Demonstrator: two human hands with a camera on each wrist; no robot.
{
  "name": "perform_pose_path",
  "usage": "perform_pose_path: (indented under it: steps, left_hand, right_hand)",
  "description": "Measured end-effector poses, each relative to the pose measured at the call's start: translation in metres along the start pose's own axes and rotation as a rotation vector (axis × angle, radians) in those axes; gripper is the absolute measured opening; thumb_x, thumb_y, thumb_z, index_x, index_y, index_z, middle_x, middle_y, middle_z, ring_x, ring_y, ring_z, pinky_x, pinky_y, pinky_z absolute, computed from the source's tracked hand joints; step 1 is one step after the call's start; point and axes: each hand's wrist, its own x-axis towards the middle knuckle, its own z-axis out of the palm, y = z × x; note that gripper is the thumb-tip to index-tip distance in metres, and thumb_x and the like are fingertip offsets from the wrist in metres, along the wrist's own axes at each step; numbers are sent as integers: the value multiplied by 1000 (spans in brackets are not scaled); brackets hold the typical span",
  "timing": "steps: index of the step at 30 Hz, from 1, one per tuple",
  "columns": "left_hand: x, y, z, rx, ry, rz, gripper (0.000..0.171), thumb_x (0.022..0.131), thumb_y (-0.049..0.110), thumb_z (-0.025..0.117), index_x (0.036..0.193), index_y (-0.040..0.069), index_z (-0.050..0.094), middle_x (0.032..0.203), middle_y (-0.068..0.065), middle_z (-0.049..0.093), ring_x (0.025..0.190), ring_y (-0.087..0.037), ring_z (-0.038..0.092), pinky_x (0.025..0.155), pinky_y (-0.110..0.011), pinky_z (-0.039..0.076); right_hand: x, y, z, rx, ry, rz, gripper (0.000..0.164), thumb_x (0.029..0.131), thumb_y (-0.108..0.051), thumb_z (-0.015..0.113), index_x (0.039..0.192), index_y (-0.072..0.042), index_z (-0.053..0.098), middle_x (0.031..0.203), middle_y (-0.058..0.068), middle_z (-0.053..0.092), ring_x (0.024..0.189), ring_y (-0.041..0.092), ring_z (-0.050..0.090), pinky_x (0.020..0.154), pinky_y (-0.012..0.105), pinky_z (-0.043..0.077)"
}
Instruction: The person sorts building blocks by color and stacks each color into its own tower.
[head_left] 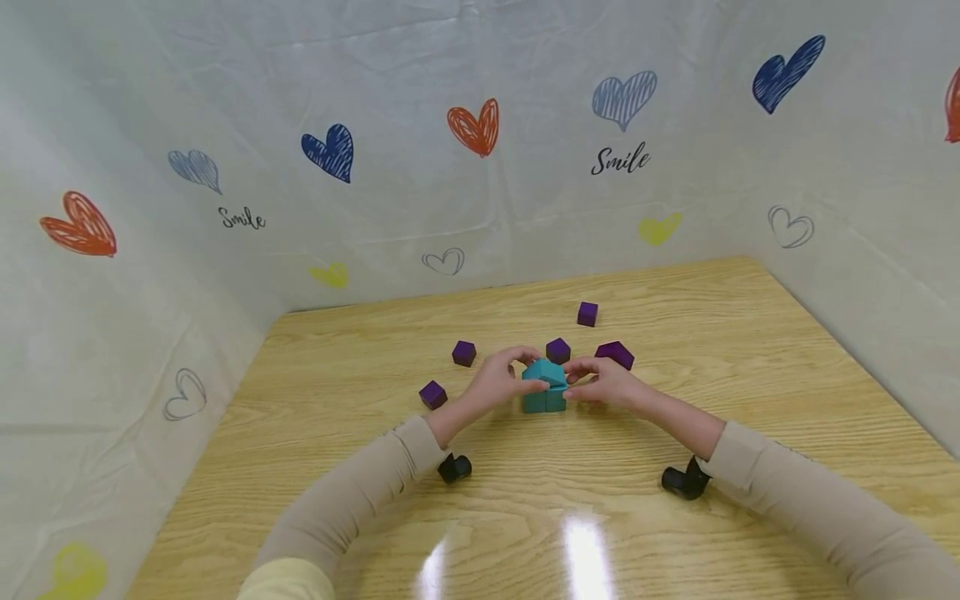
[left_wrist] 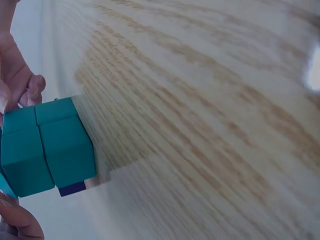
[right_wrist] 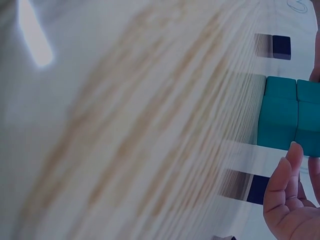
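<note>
My left hand (head_left: 498, 377) pinches a teal angled block (head_left: 545, 372) between thumb and fingers, tilted over a small stack of teal blocks (head_left: 534, 402). The stack has two blocks side by side, with another layer on them, and its front faces show in the left wrist view (left_wrist: 67, 152). My right hand (head_left: 603, 382) is at the stack's right side, fingers loosely bent and fingertips right at its edge. The right wrist view shows those fingers (right_wrist: 281, 187) beside the teal blocks (right_wrist: 278, 120).
Purple blocks lie around the stack: two to the left (head_left: 464, 353) (head_left: 432, 395), one right behind (head_left: 558, 350), one farther back (head_left: 588, 314) and a larger angular one (head_left: 617, 354) behind my right hand. Black objects (head_left: 454, 468) (head_left: 685, 481) show by both sleeves. A white curtain (head_left: 390, 242) borders the wooden table (head_left: 360, 500).
</note>
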Motion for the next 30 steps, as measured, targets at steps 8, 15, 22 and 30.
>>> perform_pose_path:
  steps: [8, 15, 22, 30]
  left_hand:
    - [0, -1, 2, 8, -12, -4, 36, 78, 23, 73, 111, 12, 62, 102, -3, 61, 64, -16, 43, 56, -20, 33]
    - [1, -2, 3, 37, -10, 26, 36, 78, 24, 74, 110, 12, 62, 100, -3, 62, 68, -24, 46, 55, -20, 33]
    - [-1, -1, 2, 68, -6, 44, 37, 78, 25, 74, 110, 13, 62, 101, -3, 61, 64, -17, 44, 55, -20, 34]
    - [-1, -1, 2, 123, -9, 59, 41, 77, 27, 74, 112, 13, 61, 101, -3, 62, 60, -13, 42, 54, -19, 34]
  right_hand:
    - [-1, 0, -2, 15, -2, -19, 46, 83, -16, 68, 120, 7, 53, 106, 19, 56, 87, 23, 57, 64, 29, 49]
    - [-1, 2, -2, 39, -12, -15, 48, 83, -17, 67, 121, 7, 51, 107, 21, 55, 79, 19, 58, 63, 32, 49]
    - [-1, 0, -1, 35, -12, -17, 49, 83, -17, 67, 122, 7, 50, 107, 21, 55, 78, 19, 58, 63, 31, 48]
    - [-1, 1, -2, 42, -18, -21, 49, 83, -17, 67, 122, 7, 50, 105, 19, 56, 74, 21, 58, 61, 33, 49]
